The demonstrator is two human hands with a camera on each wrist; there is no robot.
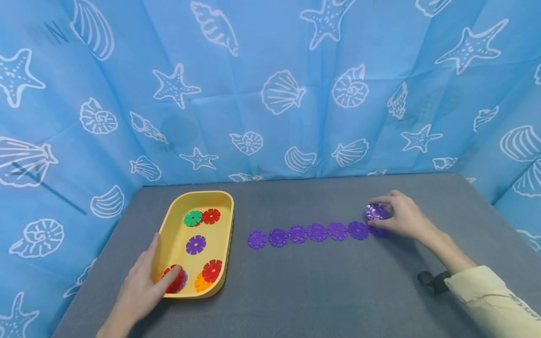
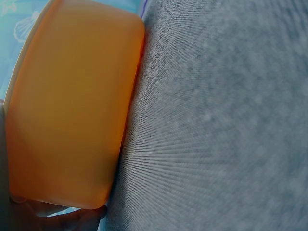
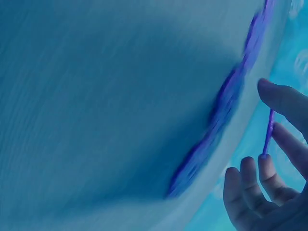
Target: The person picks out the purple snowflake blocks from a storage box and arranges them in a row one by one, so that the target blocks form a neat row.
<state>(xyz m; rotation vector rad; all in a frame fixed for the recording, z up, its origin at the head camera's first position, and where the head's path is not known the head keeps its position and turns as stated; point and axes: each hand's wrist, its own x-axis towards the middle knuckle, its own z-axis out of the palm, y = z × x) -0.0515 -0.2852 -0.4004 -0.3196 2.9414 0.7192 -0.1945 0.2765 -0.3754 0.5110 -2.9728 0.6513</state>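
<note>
My left hand (image 1: 139,284) grips the near left wall of a yellow plastic tray (image 1: 230,225), thumb over the rim and fingers along the outside. The tray's orange-looking outer wall (image 2: 72,106) fills much of the left wrist view. Between thumb and fingers, my right hand (image 1: 403,216) pinches a shiny purple notched disc (image 1: 376,211), seen edge-on as a thin purple line (image 3: 268,134) in the right wrist view. It is raised above the right end of a row of purple notched discs (image 1: 317,232) lying side by side on the table. My fingers partly hide that end.
Inside the tray lie a green disc (image 1: 193,218), a purple disc (image 1: 196,244), an orange disc (image 1: 202,282) and several red discs (image 1: 212,271). A black strap (image 1: 433,281) is near my right wrist. Blue shell-print cloth (image 1: 270,94) hangs behind the grey table (image 1: 321,291).
</note>
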